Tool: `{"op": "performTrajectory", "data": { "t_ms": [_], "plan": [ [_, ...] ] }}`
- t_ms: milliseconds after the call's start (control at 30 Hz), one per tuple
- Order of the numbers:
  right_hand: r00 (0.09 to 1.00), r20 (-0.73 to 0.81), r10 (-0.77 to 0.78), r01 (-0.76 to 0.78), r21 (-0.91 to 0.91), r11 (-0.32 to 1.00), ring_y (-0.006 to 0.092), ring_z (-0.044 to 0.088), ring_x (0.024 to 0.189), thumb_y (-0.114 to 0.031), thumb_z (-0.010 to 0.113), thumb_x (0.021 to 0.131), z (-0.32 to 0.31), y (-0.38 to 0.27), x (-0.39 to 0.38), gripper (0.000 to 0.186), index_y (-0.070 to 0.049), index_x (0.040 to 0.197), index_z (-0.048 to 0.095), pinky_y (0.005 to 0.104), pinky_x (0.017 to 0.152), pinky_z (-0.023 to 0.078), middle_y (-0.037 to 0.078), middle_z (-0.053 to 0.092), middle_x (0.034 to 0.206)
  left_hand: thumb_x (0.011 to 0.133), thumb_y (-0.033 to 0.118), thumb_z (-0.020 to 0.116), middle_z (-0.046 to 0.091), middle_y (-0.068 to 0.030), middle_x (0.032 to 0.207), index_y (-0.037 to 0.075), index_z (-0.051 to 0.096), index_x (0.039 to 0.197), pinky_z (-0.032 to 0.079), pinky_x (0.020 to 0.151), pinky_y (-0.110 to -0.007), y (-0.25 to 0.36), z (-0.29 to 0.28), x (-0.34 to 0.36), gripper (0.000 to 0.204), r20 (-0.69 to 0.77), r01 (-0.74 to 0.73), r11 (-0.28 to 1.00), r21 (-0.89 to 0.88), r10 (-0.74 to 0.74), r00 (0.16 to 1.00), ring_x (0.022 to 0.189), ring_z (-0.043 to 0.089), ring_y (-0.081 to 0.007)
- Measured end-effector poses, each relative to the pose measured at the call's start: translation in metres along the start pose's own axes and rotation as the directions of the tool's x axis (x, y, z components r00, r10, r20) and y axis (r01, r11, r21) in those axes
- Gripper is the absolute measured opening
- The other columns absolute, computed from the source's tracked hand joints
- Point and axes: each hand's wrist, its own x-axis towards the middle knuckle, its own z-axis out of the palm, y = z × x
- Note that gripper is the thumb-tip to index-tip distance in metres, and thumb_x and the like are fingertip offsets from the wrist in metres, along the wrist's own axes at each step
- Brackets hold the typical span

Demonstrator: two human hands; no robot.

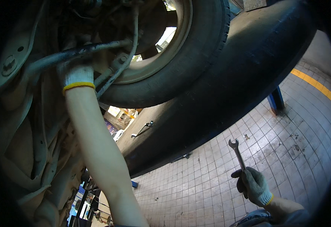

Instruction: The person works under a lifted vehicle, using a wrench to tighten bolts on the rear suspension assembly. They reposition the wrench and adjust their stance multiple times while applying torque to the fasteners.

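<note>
My left hand (pixel 76 75), in a white knit glove with a yellow cuff, reaches up among the suspension parts of a raised vehicle. A dark curved bar (pixel 93 47) crosses in front of it, and its fingers are lost in the shadow behind. Beside that hand are a thin hose (pixel 133 41) and the inner side of a wheel's tire (pixel 207 49). Low on the right, my right hand (pixel 254 185), in a grey-white glove, is closed around the shaft of a metal open-end wrench (pixel 238 153). The wrench's forked jaw points up and touches nothing.
Under the tire runs a long dark lift platform (pixel 211 109), with another wrench (pixel 142 128) lying on it. A blue post (pixel 276 100) stands on the tiled floor (pixel 195 185). Rusty underbody panels (pixel 18 151) crowd the left side. Shelving or clutter shows at bottom left.
</note>
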Motion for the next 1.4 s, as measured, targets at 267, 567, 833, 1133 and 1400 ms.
{"op": "performTrajectory", "data": {
  "t_ms": [267, 567, 833, 1133, 1400],
  "plan": [
    [0.994, -0.011, 0.105, -0.106, -0.086, 0.991, 0.0112, 0.052, 0.05, -0.032, 0.046, 0.112, -0.01, -0.017, 0.011, 0.042, 0.005, 0.111, 0.067, 0.0277, 0.049, 0.043, 0.005, 0.058, 0.059, 0.109, 0.031, 0.046, 0.073, -0.0141, 0.114, 0.004, 0.068, 0.121, 0.058, 0.094, -0.043, -0.002, 0.004, -0.029, 0.037, 0.079, -0.159, 0.963, 0.218, 0.145, 0.986, 0.1, 0.073, -0.0249],
    [0.995, 0.016, 0.094, -0.095, 0.064, 0.993, 0.0113, 0.05, 0.052, -0.031, 0.049, 0.111, -0.014, -0.019, 0.014, 0.04, 0.005, 0.112, 0.068, 0.0273, 0.051, 0.043, 0.004, 0.056, 0.061, 0.111, 0.029, 0.047, 0.071, -0.0143, 0.099, 0.002, 0.061, 0.121, 0.063, 0.072, -0.032, 0.018, -0.012, 0.04, 0.032, 0.589, 0.207, 0.975, -0.077, -0.123, 0.799, 0.085, 0.072, -0.0195],
    [0.999, -0.01, 0.053, -0.052, 0.068, 0.996, 0.0108, 0.049, 0.05, -0.03, 0.052, 0.111, -0.021, -0.024, 0.014, 0.038, 0.004, 0.111, 0.068, 0.0276, 0.048, 0.042, 0.004, 0.056, 0.061, 0.109, 0.023, 0.054, 0.066, -0.0137, 0.105, 0.005, 0.057, 0.12, 0.059, 0.067, -0.033, 0.014, -0.009, 0.044, 0.021, 0.841, 0.527, 0.843, -0.111, -0.203, 0.502, 0.086, 0.067, -0.0234],
    [0.996, -0.01, 0.09, -0.089, 0.055, 0.994, 0.0104, 0.049, 0.049, -0.032, 0.052, 0.111, -0.017, -0.025, 0.013, 0.039, 0.003, 0.111, 0.069, 0.0271, 0.048, 0.041, 0.003, 0.055, 0.059, 0.113, 0.027, 0.043, 0.071, -0.0178, 0.105, 0.006, 0.053, 0.133, 0.062, 0.062, -0.033, 0.015, -0.013, 0.045, 0.031, 0.789, 0.437, 0.894, -0.096, -0.2, 0.581, 0.078, 0.07, -0.0244],
    [0.999, -0.011, 0.045, -0.045, -0.024, 0.999, 0.0103, 0.05, 0.049, -0.032, 0.047, 0.112, -0.02, -0.02, 0.014, 0.041, 0.003, 0.114, 0.068, 0.027, 0.048, 0.042, 0.003, 0.056, 0.059, 0.112, 0.028, 0.043, 0.07, -0.0123, 0.107, 0.004, 0.054, 0.136, 0.057, 0.07, -0.029, 0.024, -0.026, 0.055, 0.035, 0.728, 0.272, 0.961, -0.046, -0.154, 0.668, 0.082, 0.067, -0.0199]
  ]
}}
